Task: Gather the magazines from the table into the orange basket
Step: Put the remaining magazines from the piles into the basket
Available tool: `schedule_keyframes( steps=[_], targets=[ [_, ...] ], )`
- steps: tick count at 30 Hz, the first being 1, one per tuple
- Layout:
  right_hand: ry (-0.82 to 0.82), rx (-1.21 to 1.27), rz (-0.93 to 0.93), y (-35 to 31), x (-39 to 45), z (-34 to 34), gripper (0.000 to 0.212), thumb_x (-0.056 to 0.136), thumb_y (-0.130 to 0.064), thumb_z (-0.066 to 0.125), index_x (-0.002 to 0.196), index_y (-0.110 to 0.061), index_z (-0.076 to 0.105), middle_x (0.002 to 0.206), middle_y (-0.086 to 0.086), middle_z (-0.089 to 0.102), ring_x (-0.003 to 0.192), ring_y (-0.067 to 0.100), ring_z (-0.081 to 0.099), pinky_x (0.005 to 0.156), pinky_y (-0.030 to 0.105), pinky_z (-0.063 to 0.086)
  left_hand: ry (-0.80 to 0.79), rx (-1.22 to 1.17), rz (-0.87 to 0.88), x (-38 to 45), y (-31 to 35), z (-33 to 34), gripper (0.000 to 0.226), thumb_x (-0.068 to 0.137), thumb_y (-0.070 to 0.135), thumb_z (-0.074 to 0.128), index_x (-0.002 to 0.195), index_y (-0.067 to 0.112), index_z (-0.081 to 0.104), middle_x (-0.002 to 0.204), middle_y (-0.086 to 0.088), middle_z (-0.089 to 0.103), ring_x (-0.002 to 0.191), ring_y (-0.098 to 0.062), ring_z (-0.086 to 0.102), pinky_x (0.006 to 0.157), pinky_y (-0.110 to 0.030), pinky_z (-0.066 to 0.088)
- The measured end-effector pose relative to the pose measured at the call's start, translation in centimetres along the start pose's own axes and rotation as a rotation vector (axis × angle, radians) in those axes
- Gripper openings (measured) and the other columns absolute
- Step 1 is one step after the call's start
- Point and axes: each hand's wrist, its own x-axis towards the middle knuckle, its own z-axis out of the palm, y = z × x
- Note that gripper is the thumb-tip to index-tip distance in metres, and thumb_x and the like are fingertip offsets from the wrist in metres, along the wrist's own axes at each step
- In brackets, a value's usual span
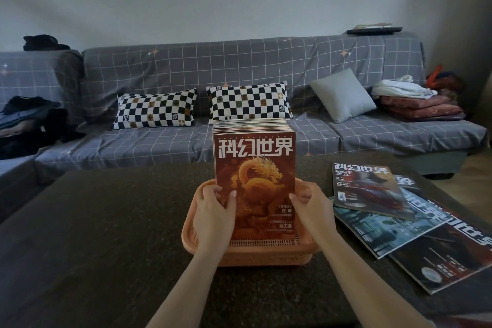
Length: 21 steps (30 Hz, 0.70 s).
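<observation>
Upright stack of glossy red dragon-cover magazines in perforated orange plastic basket, left hand and right hand fingers clamped on stack edges, three loose magazines fanned on dark speckled table

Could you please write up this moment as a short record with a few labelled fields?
setting: dark table in front of a grey checked sofa
basket: orange basket on the table, near the person
stack: stack of magazines standing upright in the basket, dragon cover facing the camera
left hand: left hand grips the stack's left edge
right hand: right hand grips the stack's right edge
left to gather: loose magazines overlapping flat on the table to the right of the basket, at least three
</observation>
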Motion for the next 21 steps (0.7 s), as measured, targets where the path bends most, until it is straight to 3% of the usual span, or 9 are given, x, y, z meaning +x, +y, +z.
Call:
schedule_keyframes(
  steps=[4,7,12,15,19,21],
  targets=[
    [0.022,0.018,0.002,0.3,0.0,-1.7,0.041,0.086,-0.033,0.065,0.123,-0.02,0.053,0.111,-0.001,0.065,0.091,0.007,0.059,0.074,0.021,0.048,-0.067,-0.068,0.046,-0.9,2.2,1.2,0.021,0.091,0.048,0.056,0.103,0.032,0.049,0.106,0.01,0.054,0.077,0.002,0.054,0.057,-0.015,0.04],
    [-0.073,-0.078,-0.016,0.8,-0.1,-2.7,0.047,0.084,-0.039,0.064,0.127,-0.022,0.051,0.119,-0.002,0.063,0.102,0.012,0.06,0.083,0.027,0.05,-0.193,-0.057,0.071,-1.5,3.7,2.8,0.016,0.093,0.046,0.053,0.099,0.032,0.056,0.103,0.013,0.058,0.08,0.003,0.055,0.062,-0.015,0.04],
    [-0.183,-0.205,-0.092,2.4,-1.1,-3.0,0.058,0.082,-0.048,0.064,0.133,-0.026,0.047,0.129,-0.006,0.058,0.115,0.011,0.055,0.087,0.023,0.041,-0.343,-0.031,0.087,-2.9,4.1,4.9,0.013,0.095,0.043,0.052,0.095,0.032,0.058,0.105,0.011,0.059,0.087,-0.001,0.056,0.073,-0.017,0.046],
    [-0.142,-0.151,-0.123,3.1,-1.4,-3.4,0.049,0.084,-0.043,0.063,0.128,-0.026,0.052,0.124,-0.008,0.06,0.107,0.005,0.055,0.085,0.018,0.041,-0.375,-0.05,0.098,-3.3,4.2,5.2,0.011,0.095,0.042,0.051,0.094,0.033,0.057,0.105,0.011,0.059,0.085,0.0,0.056,0.067,-0.013,0.041],
    [-0.037,-0.034,-0.078,3.8,-1.3,-5.1,0.036,0.087,-0.037,0.062,0.12,-0.024,0.059,0.114,-0.008,0.065,0.094,0.0,0.055,0.076,0.015,0.041,-0.437,-0.134,0.118,-3.7,6.2,6.4,0.013,0.095,0.041,0.051,0.092,0.032,0.059,0.1,0.011,0.062,0.088,-0.004,0.059,0.076,-0.022,0.049],
    [0.001,-0.027,-0.057,4.6,-0.8,-6.3,0.035,0.088,-0.035,0.061,0.121,-0.023,0.058,0.112,-0.008,0.065,0.093,0.001,0.054,0.073,0.015,0.04,-0.469,-0.175,0.125,-4.2,7.8,7.6,0.013,0.095,0.039,0.052,0.092,0.031,0.061,0.095,0.011,0.063,0.085,-0.005,0.061,0.072,-0.021,0.049]
  ],
)
